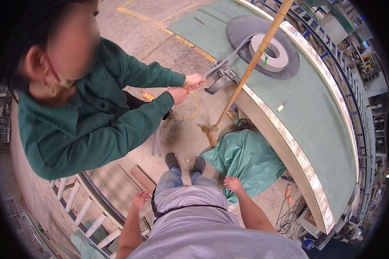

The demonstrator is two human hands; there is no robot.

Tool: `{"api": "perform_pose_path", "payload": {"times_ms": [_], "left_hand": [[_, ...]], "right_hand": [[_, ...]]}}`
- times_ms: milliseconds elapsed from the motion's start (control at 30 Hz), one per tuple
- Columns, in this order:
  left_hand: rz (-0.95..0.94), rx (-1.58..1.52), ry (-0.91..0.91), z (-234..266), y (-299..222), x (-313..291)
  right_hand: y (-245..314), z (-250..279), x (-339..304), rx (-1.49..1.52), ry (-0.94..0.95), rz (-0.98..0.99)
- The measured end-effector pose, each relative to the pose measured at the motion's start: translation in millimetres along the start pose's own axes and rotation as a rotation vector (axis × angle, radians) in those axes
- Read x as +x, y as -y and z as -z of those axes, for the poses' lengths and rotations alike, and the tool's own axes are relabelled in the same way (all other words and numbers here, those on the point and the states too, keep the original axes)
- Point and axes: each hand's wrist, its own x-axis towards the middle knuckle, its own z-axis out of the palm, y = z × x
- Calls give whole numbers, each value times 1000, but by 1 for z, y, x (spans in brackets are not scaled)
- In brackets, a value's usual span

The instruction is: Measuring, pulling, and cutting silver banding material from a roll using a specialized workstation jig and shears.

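Observation:
My left hand (140,200) hangs beside my hip with its fingers loosely curled in and nothing in them. On the other side, my right hand (233,184) is also loosely closed on nothing, just in front of a green plastic sheet (248,157); I cannot tell whether they touch. Across from me, a co-worker in a green shirt holds the end of a grey strip (231,55) in both hands (186,88). That strip runs past a dark metal clamp (222,80) at the table edge to a thick pale roll (270,52) lying on a dark disc.
A curved green-topped table (309,125) fills the right, with a small blade-like tool (282,105) on it. A bamboo-handled broom (242,82) slants across its edge. Cables (289,220) lie below at right. A roller conveyor (84,203) stands at left, near boards (142,179) on the floor.

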Motion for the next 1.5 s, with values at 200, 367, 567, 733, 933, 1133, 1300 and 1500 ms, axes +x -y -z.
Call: {"api": "perform_pose_path", "payload": {"times_ms": [200,367,567,733,933,1133,1300,1500], "left_hand": [[16,9,-18,2,-3,-6],[3,-47,18,6,-5,-5],[-1,14,-21,6,-8,-3],[2,46,-10,-1,-10,-4],[0,36,-3,-2,-6,-2],[-7,36,29,1,-8,4],[-30,-27,-10,-5,-2,6],[-17,-45,7,-10,-1,1]], "right_hand": [[-2,-2,3,-23,6,22],[0,-1,5,-7,18,21],[3,-1,4,-14,7,50],[-8,-1,6,-14,16,32],[-7,-3,6,-11,22,28],[-1,-3,10,52,0,53],[1,-2,10,20,10,48],[-7,0,18,-13,-3,68]]}}
